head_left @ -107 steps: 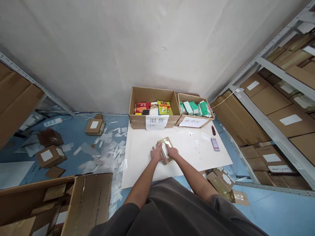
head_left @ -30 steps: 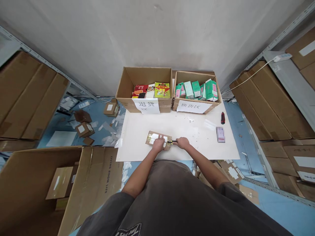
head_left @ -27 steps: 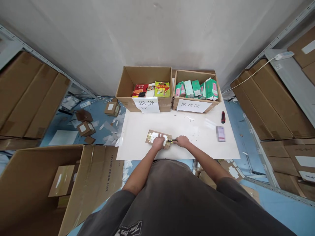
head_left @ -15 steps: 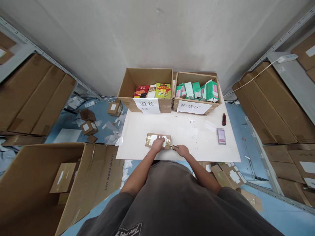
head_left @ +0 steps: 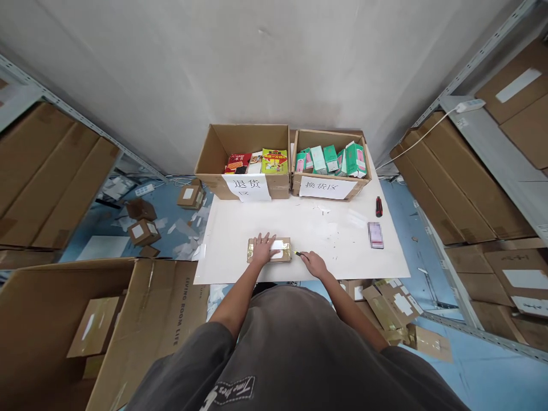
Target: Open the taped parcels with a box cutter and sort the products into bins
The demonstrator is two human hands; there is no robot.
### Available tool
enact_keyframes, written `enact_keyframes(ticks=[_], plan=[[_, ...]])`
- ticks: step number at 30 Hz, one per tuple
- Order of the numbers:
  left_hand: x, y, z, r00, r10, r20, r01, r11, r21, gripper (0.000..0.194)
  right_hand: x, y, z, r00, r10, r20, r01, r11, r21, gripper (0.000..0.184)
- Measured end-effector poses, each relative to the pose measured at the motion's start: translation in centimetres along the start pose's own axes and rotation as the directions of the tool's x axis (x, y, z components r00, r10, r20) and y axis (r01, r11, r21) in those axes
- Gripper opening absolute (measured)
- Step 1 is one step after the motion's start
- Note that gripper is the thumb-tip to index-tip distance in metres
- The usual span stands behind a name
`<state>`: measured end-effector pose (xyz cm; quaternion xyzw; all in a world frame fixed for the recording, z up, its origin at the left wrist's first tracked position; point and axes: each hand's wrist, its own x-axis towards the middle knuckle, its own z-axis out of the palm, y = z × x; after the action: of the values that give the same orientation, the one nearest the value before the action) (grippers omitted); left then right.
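Steadying left hand [head_left: 262, 249]: spread palm-down on the parcel [head_left: 280, 246], fingers parted, not clamped around it.
Right hand [head_left: 314, 264]: well apart from the left, closed around a slim cutter [head_left: 301, 254], between three and four o'clock of the parcel (twelve being the far side).
Parcel: flat on the white tabletop [head_left: 342, 260], its length running nine to three.
Cutter tip: aimed toward nine, seemingly just short of the parcel's end.
Gold tape [head_left: 287, 252], three-o'clock end: the step in hand, I judge, is slitting it; the next stroke calls for a firm left palm and a shallow blade.
Tabletop edge, six o'clock: near the parcel, leaving little margin.
Open room: widest toward three, short of the red-and-black tool [head_left: 379, 207].
Far limits: book carton [head_left: 282, 185] toward eleven, green-box carton [head_left: 297, 184] between one and two.
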<state>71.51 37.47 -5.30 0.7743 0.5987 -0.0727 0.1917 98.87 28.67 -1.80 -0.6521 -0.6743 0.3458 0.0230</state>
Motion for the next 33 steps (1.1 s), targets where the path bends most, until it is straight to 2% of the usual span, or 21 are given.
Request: enact_keyframes(ticks=[4,11,16,23,27,33], plan=[[-0.8,-0.6,1.0,0.99,0.067,-0.127,-0.069,0.998,-0.008,0.067,1.2,-1.1,0.2,0.998,-0.053,-0.025,0.049,0.989,-0.139,0.042],[-0.9,-0.1,2.0,0.959,0.065,-0.277,-0.073,0.997,-0.02,0.06,1.2,-1.0,-0.9,0.988,-0.155,0.02,0.155,0.96,-0.232,0.038],[-1.1,0.1,2.4,0.939,0.051,-0.339,-0.07,0.997,-0.042,0.056,1.7,-1.7,-0.6,0.992,-0.128,0.007,0.125,0.956,-0.265,0.04],[-1.7,0.5,3.1,0.918,0.06,-0.392,-0.082,0.996,-0.038,0.056,0.8,-2.6,1.0,0.999,-0.008,-0.035,-0.005,0.933,-0.359,0.041],[-2.0,1.1,3.0,0.922,0.046,-0.384,-0.064,0.997,-0.033,0.057,-0.2,-2.3,1.5,0.994,0.082,-0.074,-0.101,0.947,-0.306,0.041],[-2.3,1.5,2.1,0.949,0.007,-0.316,-0.025,0.998,-0.053,0.054,1.5,-3.9,1.4,1.0,0.025,0.001,-0.023,0.959,-0.284,0.038]])
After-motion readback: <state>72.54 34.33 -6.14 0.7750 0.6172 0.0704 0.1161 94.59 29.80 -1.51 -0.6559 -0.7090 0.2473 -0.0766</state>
